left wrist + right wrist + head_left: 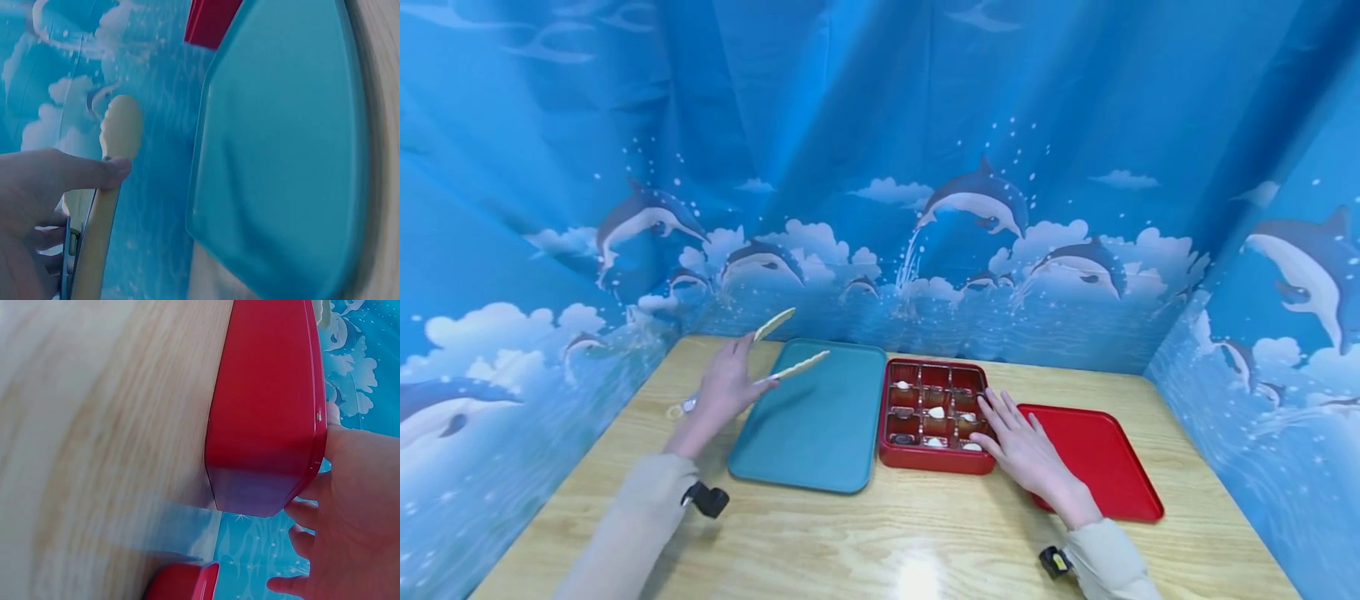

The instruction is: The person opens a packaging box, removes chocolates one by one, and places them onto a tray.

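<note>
1. one pair of tongs (pixel 803 364) is gripped in the left hand (pixel 726 387), thumb pressed along one arm near its pale scalloped head; both heads are spread apart, held above the left part of the teal tray.
2. nothing is grasped by the right hand (pixel 1022 442); its fingers are spread and rested at the right edge of the one red box (pixel 936 461).
3. that box is split into small compartments, three columns across. at least five pale pieces (pixel 936 413) and at least one dark piece (pixel 902 439) can be counted inside, some spots being hard to make out.
4. two trays are laid out: one teal tray (pixel 820 425) just left of the box, one red tray (pixel 1097 458) to its right, partly covered by the right hand.
5. everything's set on one wooden table (pixel 820 550), backed by a blue dolphin-print curtain (pixel 850 167).
</note>
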`<state>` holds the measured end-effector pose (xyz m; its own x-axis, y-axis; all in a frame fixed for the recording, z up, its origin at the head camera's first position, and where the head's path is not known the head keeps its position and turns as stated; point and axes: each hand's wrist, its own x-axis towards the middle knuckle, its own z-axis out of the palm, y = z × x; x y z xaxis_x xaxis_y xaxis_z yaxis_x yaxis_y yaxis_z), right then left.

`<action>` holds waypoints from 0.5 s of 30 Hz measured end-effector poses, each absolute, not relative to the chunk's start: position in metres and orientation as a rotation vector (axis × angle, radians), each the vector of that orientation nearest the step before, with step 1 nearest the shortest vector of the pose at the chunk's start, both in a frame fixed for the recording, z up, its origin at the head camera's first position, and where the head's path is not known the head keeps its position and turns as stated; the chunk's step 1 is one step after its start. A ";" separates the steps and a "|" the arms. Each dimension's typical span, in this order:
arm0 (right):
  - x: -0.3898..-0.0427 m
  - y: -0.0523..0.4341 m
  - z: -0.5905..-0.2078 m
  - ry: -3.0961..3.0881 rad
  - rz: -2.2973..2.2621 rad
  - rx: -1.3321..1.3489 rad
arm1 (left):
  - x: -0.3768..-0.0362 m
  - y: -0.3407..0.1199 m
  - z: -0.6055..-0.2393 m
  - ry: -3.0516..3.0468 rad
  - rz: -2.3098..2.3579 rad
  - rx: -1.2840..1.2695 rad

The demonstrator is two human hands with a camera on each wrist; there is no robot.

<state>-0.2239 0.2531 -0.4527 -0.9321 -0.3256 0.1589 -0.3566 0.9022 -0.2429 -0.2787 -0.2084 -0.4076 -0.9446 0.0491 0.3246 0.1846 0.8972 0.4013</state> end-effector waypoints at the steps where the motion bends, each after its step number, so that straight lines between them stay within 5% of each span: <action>1: -0.224 0.253 -0.453 -2.947 0.404 0.533 | -0.279 -0.204 -0.407 -2.747 -0.598 -0.197; 15: -0.225 0.253 -0.455 -2.941 0.453 0.543 | -0.289 -0.158 -0.395 -2.543 -0.198 -0.636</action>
<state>-0.2250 0.2527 -0.4555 -0.9289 -0.3308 0.1669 -0.3656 0.8910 -0.2690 -0.2888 -0.1580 -0.3949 -0.7616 0.4011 0.5090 0.4752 0.8797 0.0178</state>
